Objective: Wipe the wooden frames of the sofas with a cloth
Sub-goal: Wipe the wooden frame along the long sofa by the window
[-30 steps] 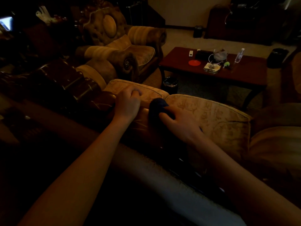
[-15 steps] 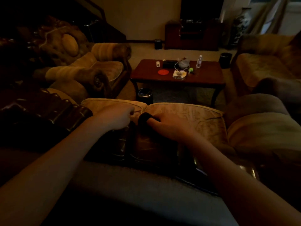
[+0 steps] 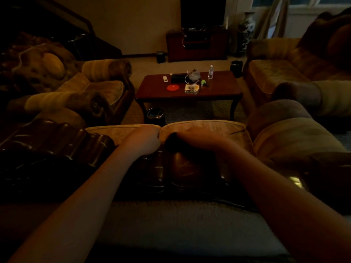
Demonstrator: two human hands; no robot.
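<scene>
The sofa frame [image 3: 57, 149] is glossy dark brown wood, its cushions [image 3: 205, 130] golden yellow with a faint floral pattern. The cloth [image 3: 171, 141] looks dark, nearly black. On the reddish-brown desk [image 3: 155, 92] lies a red disc [image 3: 173, 87].

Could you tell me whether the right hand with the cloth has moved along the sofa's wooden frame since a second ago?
Cannot tell: the camera itself turned, and the right hand sits by the cushion seam throughout.

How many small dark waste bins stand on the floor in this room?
3: one bin at the near left corner of the coffee table, one by the far cabinet, one beyond the table's right end. Furniture may hide others.
</scene>
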